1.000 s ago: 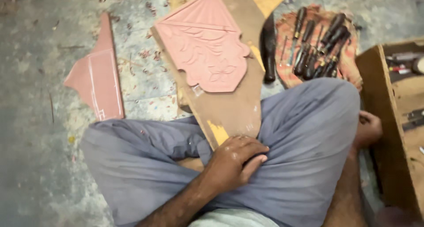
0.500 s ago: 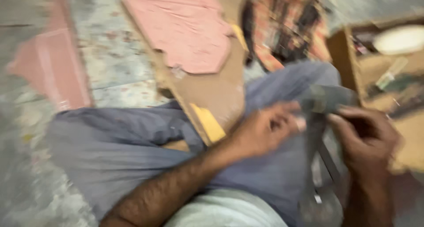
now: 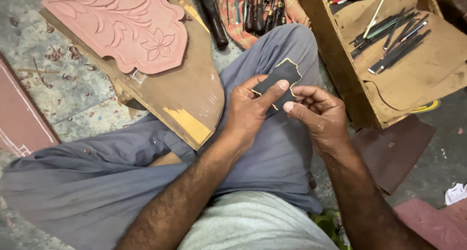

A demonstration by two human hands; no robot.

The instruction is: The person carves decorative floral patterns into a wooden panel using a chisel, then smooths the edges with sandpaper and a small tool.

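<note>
both hands pinch a small dark sheet (image 3: 279, 77) over the right knee: the left hand (image 3: 248, 111) has the thumb on top of it, the right hand (image 3: 316, 113) grips its lower edge with the fingertips. a carved pink slab (image 3: 121, 23) lies on a board (image 3: 194, 92) to the left, and a wooden box (image 3: 340, 70) with tools stands to the right.
</note>
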